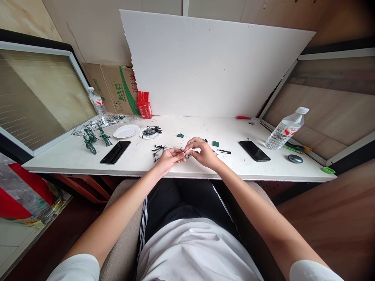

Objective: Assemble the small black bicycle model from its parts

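Note:
My left hand (172, 158) and my right hand (202, 152) meet above the front of the white table (140, 164). Both are closed, fingertips together, around a small dark part mostly hidden by the fingers. Its kind I cannot make out. Beside my left hand lie thin black plastic pieces (158, 148). To the right of my right hand are a small green piece (215, 143) and a black strip-like piece (224, 151). Another small green piece (180, 135) rests farther back.
Left are green model pieces (90, 138), a phone (115, 152), a white plate (126, 131) and a plate of black pieces (150, 136). Right are another phone (254, 150), a water bottle (284, 130) and a dark oval object (295, 159). A white board (213, 70) leans behind.

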`<state>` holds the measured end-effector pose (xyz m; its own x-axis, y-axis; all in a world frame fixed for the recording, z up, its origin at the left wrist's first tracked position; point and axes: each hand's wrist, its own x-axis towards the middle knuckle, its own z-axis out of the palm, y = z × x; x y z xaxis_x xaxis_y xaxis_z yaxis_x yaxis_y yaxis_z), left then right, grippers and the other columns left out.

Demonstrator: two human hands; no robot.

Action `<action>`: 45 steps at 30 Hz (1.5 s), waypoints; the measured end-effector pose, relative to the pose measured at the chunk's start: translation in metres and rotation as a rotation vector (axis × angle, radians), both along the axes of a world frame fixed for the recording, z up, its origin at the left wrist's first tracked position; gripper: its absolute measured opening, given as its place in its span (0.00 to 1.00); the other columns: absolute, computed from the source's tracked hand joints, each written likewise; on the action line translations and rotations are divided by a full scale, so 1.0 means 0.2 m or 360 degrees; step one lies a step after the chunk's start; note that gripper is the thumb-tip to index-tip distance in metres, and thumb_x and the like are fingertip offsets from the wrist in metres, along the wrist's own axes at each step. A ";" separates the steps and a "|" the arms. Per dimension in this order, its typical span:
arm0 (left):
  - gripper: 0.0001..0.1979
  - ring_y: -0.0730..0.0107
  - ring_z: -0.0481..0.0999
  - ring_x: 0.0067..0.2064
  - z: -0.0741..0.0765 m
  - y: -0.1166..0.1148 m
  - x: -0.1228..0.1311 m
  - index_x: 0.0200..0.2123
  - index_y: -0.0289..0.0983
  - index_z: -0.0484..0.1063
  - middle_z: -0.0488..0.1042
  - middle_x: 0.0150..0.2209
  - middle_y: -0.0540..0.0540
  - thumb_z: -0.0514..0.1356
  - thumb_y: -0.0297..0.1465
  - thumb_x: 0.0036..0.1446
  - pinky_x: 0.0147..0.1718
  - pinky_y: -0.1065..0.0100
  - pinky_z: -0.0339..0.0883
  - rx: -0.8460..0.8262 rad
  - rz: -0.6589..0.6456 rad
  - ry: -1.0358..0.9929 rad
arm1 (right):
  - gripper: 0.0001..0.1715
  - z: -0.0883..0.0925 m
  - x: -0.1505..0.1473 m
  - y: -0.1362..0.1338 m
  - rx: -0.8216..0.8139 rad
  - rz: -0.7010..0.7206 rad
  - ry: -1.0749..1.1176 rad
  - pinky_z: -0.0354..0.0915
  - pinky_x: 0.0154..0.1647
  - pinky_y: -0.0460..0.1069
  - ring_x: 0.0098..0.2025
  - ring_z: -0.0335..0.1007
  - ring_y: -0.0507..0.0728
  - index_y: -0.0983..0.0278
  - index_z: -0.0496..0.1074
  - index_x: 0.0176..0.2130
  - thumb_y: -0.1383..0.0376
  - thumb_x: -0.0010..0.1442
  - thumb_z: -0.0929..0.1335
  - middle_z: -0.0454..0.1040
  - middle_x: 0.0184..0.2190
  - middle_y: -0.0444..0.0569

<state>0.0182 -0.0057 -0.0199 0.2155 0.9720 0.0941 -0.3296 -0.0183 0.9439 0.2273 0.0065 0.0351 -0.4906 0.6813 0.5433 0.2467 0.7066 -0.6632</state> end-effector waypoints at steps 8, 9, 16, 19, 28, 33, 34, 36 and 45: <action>0.24 0.68 0.80 0.32 0.00 0.00 0.00 0.36 0.34 0.79 0.82 0.32 0.45 0.82 0.42 0.44 0.35 0.67 0.64 0.0026 0.0020 0.0013 | 0.18 -0.02 0.01 0.02 -0.0243 0.0055 0.0018 0.73 0.51 0.57 0.48 0.77 0.61 0.59 0.85 0.41 0.48 0.65 0.75 0.80 0.46 0.53; 0.24 0.68 0.80 0.32 0.00 0.00 0.00 0.36 0.34 0.79 0.82 0.32 0.45 0.82 0.42 0.43 0.35 0.67 0.64 0.0023 0.0023 0.0013 | 0.18 -0.02 0.01 0.03 -0.0272 0.0053 0.0025 0.73 0.51 0.57 0.48 0.78 0.61 0.60 0.84 0.42 0.48 0.65 0.75 0.80 0.46 0.53; 0.25 0.68 0.80 0.32 0.02 -0.01 0.01 0.35 0.35 0.78 0.81 0.30 0.47 0.82 0.43 0.42 0.35 0.67 0.64 0.0027 0.0039 0.0023 | 0.23 -0.04 0.00 0.04 -0.0589 0.0078 0.0143 0.73 0.50 0.56 0.47 0.79 0.62 0.62 0.83 0.43 0.48 0.58 0.79 0.83 0.44 0.53; 0.24 0.68 0.80 0.31 0.02 -0.01 0.01 0.34 0.35 0.79 0.81 0.30 0.47 0.82 0.42 0.42 0.34 0.67 0.64 0.0040 0.0035 0.0027 | 0.24 -0.05 0.01 0.05 -0.0767 0.0133 0.0211 0.72 0.52 0.57 0.47 0.79 0.62 0.62 0.84 0.42 0.48 0.54 0.81 0.84 0.42 0.52; 0.24 0.66 0.81 0.31 0.01 -0.01 0.01 0.32 0.35 0.78 0.80 0.27 0.47 0.83 0.42 0.40 0.34 0.66 0.64 0.0041 0.0026 0.0049 | 0.24 -0.06 0.03 0.06 -0.1163 0.0224 0.0359 0.71 0.53 0.56 0.43 0.80 0.60 0.62 0.86 0.41 0.52 0.49 0.84 0.85 0.37 0.50; 0.24 0.66 0.80 0.31 0.02 -0.01 0.01 0.32 0.35 0.78 0.80 0.27 0.46 0.83 0.42 0.39 0.34 0.66 0.64 0.0040 0.0034 0.0047 | 0.23 -0.06 0.03 0.06 -0.1210 0.0244 0.0332 0.71 0.53 0.55 0.44 0.80 0.59 0.62 0.86 0.42 0.54 0.50 0.84 0.85 0.37 0.49; 0.24 0.66 0.80 0.31 0.02 -0.01 0.01 0.31 0.35 0.78 0.80 0.27 0.46 0.83 0.42 0.39 0.34 0.65 0.64 0.0043 0.0035 0.0053 | 0.23 -0.06 0.03 0.06 -0.1227 0.0251 0.0326 0.71 0.53 0.55 0.43 0.80 0.59 0.62 0.85 0.43 0.54 0.50 0.84 0.85 0.37 0.49; 0.24 0.66 0.80 0.30 0.02 -0.01 0.01 0.31 0.35 0.78 0.80 0.27 0.46 0.83 0.42 0.39 0.35 0.65 0.64 0.0051 0.0041 0.0062 | 0.24 -0.07 0.03 0.06 -0.1272 0.0254 0.0320 0.72 0.52 0.55 0.43 0.81 0.59 0.62 0.85 0.43 0.54 0.50 0.84 0.85 0.37 0.49; 0.25 0.64 0.81 0.30 0.02 -0.02 0.02 0.30 0.35 0.77 0.81 0.28 0.45 0.83 0.41 0.37 0.33 0.66 0.65 0.0034 0.0060 0.0070 | 0.25 -0.06 0.02 0.06 -0.1435 0.0258 0.0370 0.73 0.50 0.54 0.43 0.81 0.59 0.62 0.85 0.43 0.55 0.47 0.85 0.84 0.38 0.49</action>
<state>0.0213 -0.0089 -0.0155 0.1834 0.9773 0.1060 -0.2864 -0.0500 0.9568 0.2321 0.0180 0.0224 -0.5616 0.8253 -0.0591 -0.0166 -0.0826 -0.9964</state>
